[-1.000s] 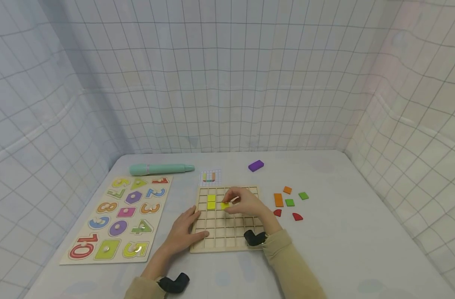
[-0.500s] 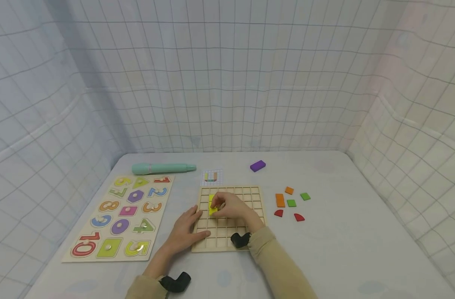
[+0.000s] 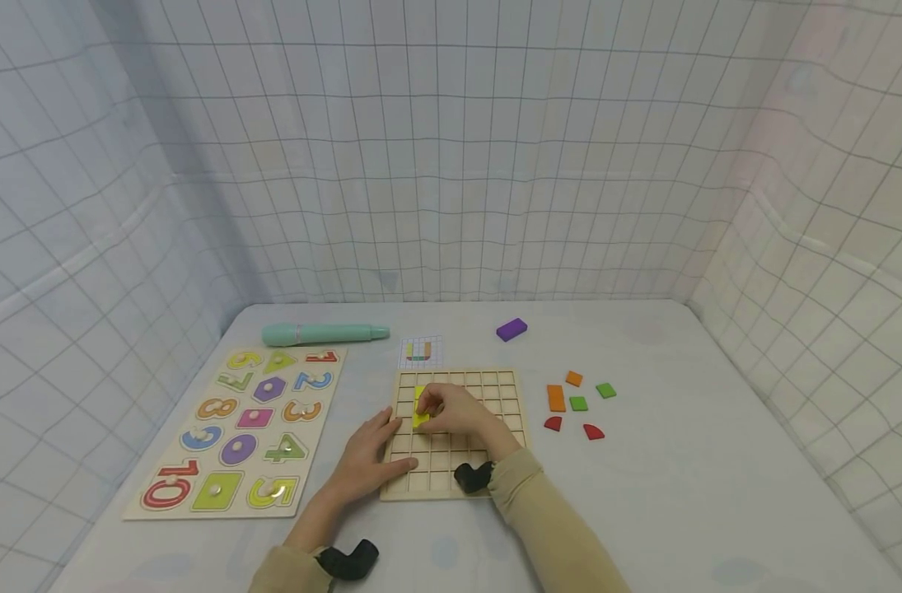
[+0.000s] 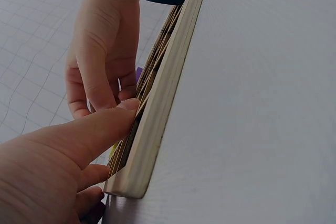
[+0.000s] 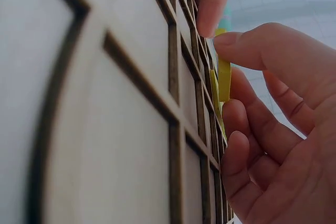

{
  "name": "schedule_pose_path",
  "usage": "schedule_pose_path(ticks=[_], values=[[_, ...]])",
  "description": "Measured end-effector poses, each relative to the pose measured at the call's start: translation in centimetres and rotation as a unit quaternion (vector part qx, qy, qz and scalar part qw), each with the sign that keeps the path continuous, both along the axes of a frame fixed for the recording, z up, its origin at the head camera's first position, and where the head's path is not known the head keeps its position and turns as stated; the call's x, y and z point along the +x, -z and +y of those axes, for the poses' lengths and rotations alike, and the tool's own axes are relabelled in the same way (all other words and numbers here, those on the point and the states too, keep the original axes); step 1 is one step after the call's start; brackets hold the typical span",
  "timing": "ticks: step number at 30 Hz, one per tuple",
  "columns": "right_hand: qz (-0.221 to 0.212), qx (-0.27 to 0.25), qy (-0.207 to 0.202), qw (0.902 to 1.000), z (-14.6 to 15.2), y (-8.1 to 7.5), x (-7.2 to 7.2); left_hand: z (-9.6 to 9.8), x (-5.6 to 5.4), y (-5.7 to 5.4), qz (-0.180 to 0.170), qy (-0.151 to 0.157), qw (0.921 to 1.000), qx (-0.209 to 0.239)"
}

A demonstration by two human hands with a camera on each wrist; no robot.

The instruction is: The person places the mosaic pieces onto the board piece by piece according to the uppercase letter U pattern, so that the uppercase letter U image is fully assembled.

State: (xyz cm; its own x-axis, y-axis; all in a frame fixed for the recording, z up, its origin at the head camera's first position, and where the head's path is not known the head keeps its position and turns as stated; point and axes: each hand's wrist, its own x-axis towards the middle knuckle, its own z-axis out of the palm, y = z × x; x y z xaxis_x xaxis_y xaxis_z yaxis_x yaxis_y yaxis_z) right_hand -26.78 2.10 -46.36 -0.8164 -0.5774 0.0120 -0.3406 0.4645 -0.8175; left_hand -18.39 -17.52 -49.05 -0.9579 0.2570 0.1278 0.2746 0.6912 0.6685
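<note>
A wooden grid board (image 3: 439, 479) lies flat in front of me. My left hand (image 3: 367, 459) rests on its left side, thumb over the front cells and fingers along the edge. Over the board's upper left part, my right hand (image 3: 460, 413) pinches a yellow tile (image 5: 224, 80) between thumb and fingers. In the right wrist view this tile stands on edge close over the grid. Other yellow tiles (image 3: 419, 392) lie in the cells there, partly hidden by the right hand. A left fingertip (image 5: 212, 14) shows close to the held tile in that view.
Right of the board lie orange (image 3: 556, 399), green (image 3: 579, 403) and red (image 3: 594, 431) pieces. Behind it are a small pattern card (image 3: 420, 352) and a purple block (image 3: 511, 329). A number puzzle (image 3: 236, 436) and a mint-green tube (image 3: 324, 333) are at left.
My right hand has moved left across the board with the yellow tile, to just below the other yellow tiles. In the last half second it barely moves. The left hand stays on the board.
</note>
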Motion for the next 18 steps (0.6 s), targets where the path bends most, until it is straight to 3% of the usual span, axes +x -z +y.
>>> schedule_pose_path(ticks=[5, 18], values=[[0.0, 0.0, -0.001, 1.0, -0.01, -0.05, 0.04, -0.02, 0.03, 0.07, 0.01, -0.001, 0.9999, 0.003], [0.002, 0.0, -0.01, 1.0, 0.56, -0.07, 0.01, 0.0, 0.1, -0.21, -0.01, 0.001, 0.9999, -0.002]])
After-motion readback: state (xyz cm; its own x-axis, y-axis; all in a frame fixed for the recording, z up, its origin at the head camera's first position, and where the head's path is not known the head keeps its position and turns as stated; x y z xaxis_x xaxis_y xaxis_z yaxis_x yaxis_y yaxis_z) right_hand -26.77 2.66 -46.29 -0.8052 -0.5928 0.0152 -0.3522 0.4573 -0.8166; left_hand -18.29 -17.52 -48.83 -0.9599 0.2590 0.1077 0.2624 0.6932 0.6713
